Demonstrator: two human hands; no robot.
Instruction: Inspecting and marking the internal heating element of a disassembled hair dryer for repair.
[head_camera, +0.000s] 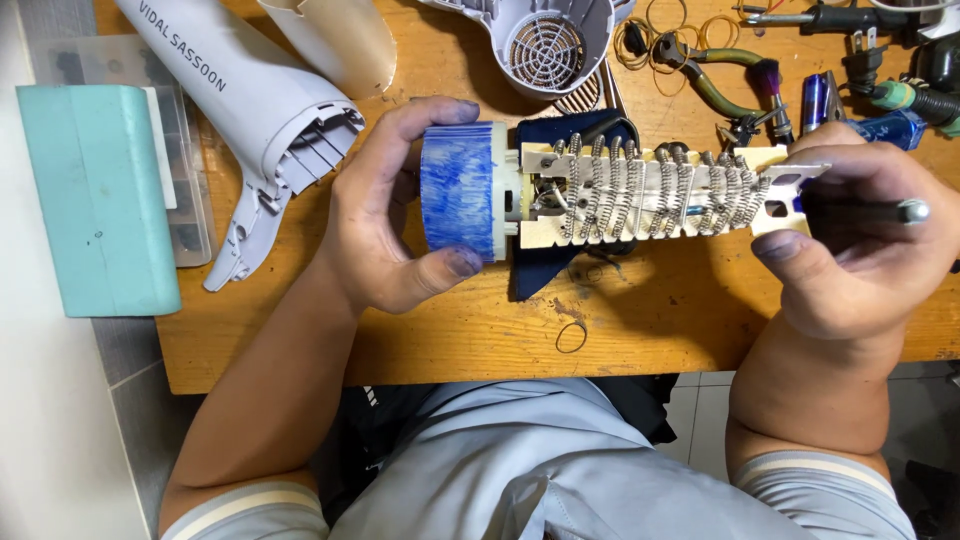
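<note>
— Look at that, the dryer is already in pieces. The pale grey barrel shell (262, 110) lies far left on the wooden bench (640, 320), split open and hollow, and the rear housing with its round grille (545, 45) sits at the far edge.

— So the insides are out?

— Yes. The heating element assembly (640, 190) is held just above the bench, lying left to right between both hands. The left hand (385, 215) is wrapped around the blue-smeared fan drum (458, 190) at its left end, thumb near, fingers curled over the far side.

— And the other hand?

— The right hand (860, 235) is closed on a slim dark tool with a metal tip (880, 211), a screwdriver or pen, I can't tell which. Its fingers also steady the right end of the card that carries the coils.

— What's left, you reckon?

— Stripping down looks done. The coils and the little motor are bare, so I'd judge the work is at the inspecting or fixing stage. Nothing is back together; the shells lie well apart.

— Tools handy?

— Green-handled pliers (725, 85) and loose rubber bands (665, 20) far right, a teal box (100, 195) at the left edge.
</note>
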